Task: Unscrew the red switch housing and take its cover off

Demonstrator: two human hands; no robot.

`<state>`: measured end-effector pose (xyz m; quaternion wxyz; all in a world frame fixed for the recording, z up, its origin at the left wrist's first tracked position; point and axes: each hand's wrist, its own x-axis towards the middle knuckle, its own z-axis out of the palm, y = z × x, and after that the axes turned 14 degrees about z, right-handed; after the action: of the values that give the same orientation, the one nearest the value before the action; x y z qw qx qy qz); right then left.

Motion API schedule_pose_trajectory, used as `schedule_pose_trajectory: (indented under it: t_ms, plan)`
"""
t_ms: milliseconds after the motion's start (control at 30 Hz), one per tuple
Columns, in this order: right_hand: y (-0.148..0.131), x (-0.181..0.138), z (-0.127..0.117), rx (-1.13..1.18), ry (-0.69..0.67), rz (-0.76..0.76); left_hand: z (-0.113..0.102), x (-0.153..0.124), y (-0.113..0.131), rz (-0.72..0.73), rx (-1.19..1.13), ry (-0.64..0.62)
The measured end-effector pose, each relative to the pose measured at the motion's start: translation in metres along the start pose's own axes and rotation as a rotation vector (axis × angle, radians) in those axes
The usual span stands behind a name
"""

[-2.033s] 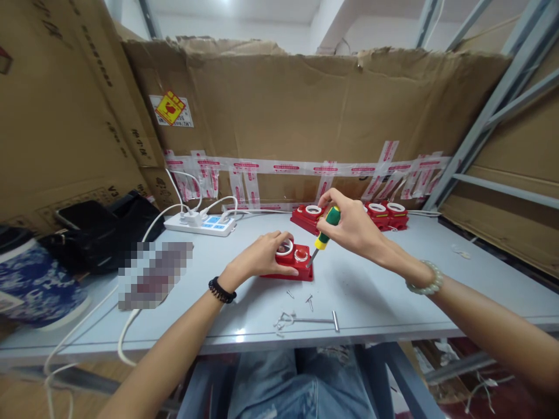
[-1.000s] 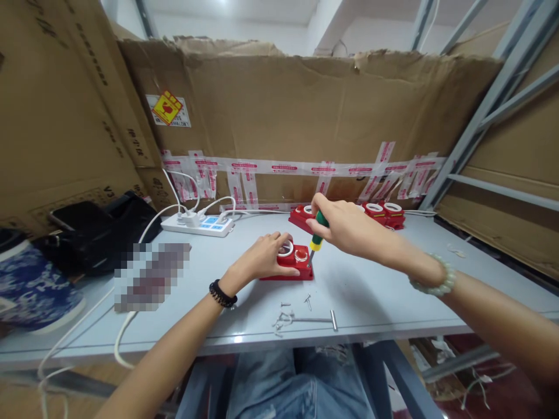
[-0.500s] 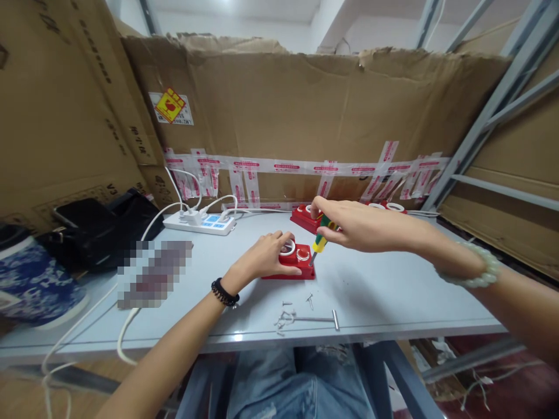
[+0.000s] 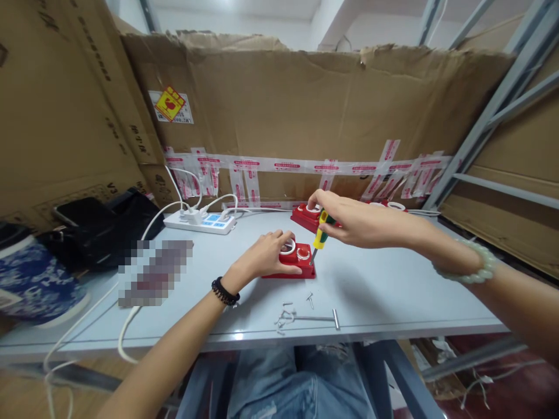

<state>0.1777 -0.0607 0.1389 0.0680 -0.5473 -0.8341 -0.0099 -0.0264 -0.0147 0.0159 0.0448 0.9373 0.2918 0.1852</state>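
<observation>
My left hand (image 4: 271, 256) is closed on a red block-shaped housing (image 4: 308, 270) with white rings on top, its thumb along the near side. The housing lies flat on the table. My right hand (image 4: 338, 218) grips a yellow-and-green screwdriver (image 4: 321, 235) by its handle, tilted slightly. The screwdriver's tip meets the housing's right end. Nearer me lie several loose screws (image 4: 310, 299) and a T-shaped metal tool (image 4: 314, 318). Behind my right hand sits a second red housing (image 4: 301, 216), partly hidden.
A third red housing (image 4: 388, 205) stands at the back right. A white power strip (image 4: 201, 222) with plugged-in cables is at the back left. A blue-white patterned container (image 4: 39, 282), a black bag (image 4: 105, 233) and a blurred flat object (image 4: 155, 273) occupy the left. Cardboard (image 4: 283, 105) walls the back.
My right hand has shifted slightly up and left, and the screwdriver handle is turned in the fingers. My left hand and the housing stay in place.
</observation>
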Motion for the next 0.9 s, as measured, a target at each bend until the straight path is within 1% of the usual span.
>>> schedule_pose_trajectory:
  t_ms: [133,167,200,300,367,400,467,600,667,767,833,900]
  plan:
    - [-0.0070,0.0021,0.0027,-0.066,0.095,0.177,0.0000,0.0002,-0.0001,0.002,0.001,-0.003]
    - [-0.0078,0.0027,0.0031,-0.053,0.107,0.190,0.0001,0.0003,0.0000,0.003,0.000,-0.002]
    - [-0.0077,0.0029,0.0031,-0.023,0.104,0.168,0.0002,0.0003,-0.0001,0.002,-0.003,0.000]
    - [-0.0042,0.0010,0.0009,0.085,0.056,0.006,0.0008,0.0003,-0.0005,0.001,-0.003,0.012]
    - [-0.0025,-0.0014,-0.0007,0.115,0.031,-0.048,0.0011,0.0001,-0.0010,0.002,-0.003,0.013]
    - [-0.0025,-0.0023,-0.0008,0.111,0.016,-0.048,0.0012,0.0001,-0.0011,0.005,-0.004,0.013]
    - [-0.0045,-0.0024,0.0007,0.068,0.013,0.005,0.0011,0.0000,-0.0012,0.011,-0.006,0.011]
    - [-0.0081,0.0034,0.0060,-0.041,0.128,0.173,0.0010,0.0000,-0.0009,0.005,-0.017,0.011]
    - [-0.0070,0.0055,0.0055,0.011,0.120,0.141,0.0008,0.0001,-0.0007,-0.002,-0.024,0.014]
    - [-0.0050,0.0047,0.0012,0.121,0.043,0.029,0.0002,0.0001,-0.0005,0.000,-0.031,0.012]
    - [-0.0052,0.0033,-0.0003,0.110,0.046,0.053,-0.0002,0.0001,-0.0003,-0.001,-0.031,0.009]
    - [-0.0062,0.0030,0.0006,0.074,0.093,0.129,-0.0004,0.0002,-0.0002,-0.004,-0.031,0.007]
